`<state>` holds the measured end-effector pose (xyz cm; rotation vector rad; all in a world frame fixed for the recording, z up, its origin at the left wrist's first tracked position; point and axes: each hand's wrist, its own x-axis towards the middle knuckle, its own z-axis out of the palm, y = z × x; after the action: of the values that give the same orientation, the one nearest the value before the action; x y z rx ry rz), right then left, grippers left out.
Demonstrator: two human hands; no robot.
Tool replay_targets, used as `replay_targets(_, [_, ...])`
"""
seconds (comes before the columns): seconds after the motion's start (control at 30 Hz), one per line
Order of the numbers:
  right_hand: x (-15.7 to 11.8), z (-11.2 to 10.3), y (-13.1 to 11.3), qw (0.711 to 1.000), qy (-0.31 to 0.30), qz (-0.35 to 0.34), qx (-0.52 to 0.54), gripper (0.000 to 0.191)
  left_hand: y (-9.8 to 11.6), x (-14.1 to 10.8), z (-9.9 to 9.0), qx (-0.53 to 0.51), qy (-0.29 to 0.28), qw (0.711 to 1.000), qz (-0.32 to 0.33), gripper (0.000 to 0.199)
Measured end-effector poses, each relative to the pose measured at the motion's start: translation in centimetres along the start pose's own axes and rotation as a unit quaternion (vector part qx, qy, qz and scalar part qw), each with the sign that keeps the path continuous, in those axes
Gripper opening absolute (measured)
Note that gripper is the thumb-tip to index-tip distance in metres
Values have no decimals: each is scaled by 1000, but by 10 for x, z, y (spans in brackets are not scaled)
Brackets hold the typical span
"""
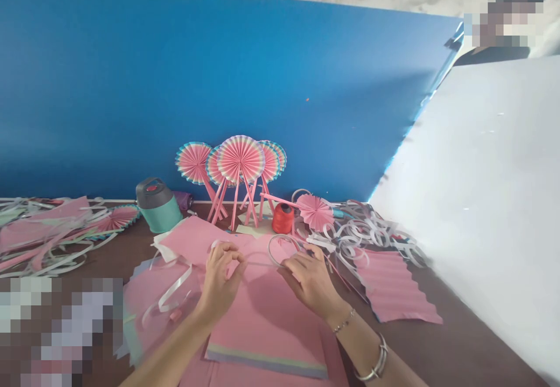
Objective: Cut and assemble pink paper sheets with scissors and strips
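Note:
My left hand [222, 279] is closed in a pinch on one end of a thin pale strip [259, 263]. The strip runs across to my right hand [311, 279], whose fingers are also closed on it. A loop of pale strip [269, 248] curls up beside my right fingers; whether it is the same piece I cannot tell. Under both hands lies a stack of pink paper sheets [271, 323] with a green and lilac band along the near edge. More pink paper [188, 238] lies behind and to the left of my left hand.
Pink pleated paper fans [240, 159] stand against the blue partition [262, 72]. Near them are a red thread spool [283, 219] and a teal container [160, 209]. Curled white strips [367, 229] and pleated pink paper [400, 288] lie right. Another person's blurred shape is at upper right.

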<state>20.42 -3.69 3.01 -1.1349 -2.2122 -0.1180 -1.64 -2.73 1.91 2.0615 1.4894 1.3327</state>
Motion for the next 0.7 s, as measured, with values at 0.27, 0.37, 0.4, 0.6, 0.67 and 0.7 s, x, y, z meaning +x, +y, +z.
replay_targets(0.27, [-3,-17,26,999,-34,22,21,21,-33,17,-14,5,-24,997,-74,15])
replay_targets(0.37, [-6,-25,30,997,-59,35,23,23,-42,20,-16,42,-25,994,-93,14])
replay_targets(0.4, [-7,-28,32,997,-65,40,18,23,-44,20,-17,58,-20,993,-102,14])
replay_targets(0.6, [-14,-35,43,990,-109,84,-31,29,-49,22,-18,107,-8,986,-129,14])
replay_targets(0.67, [-15,-37,44,984,-139,100,-40,32,-49,21,-17,110,-9,987,-120,13])
replay_targets(0.7, [-15,-37,43,982,-152,107,-41,32,-49,21,-16,116,-10,986,-120,13])
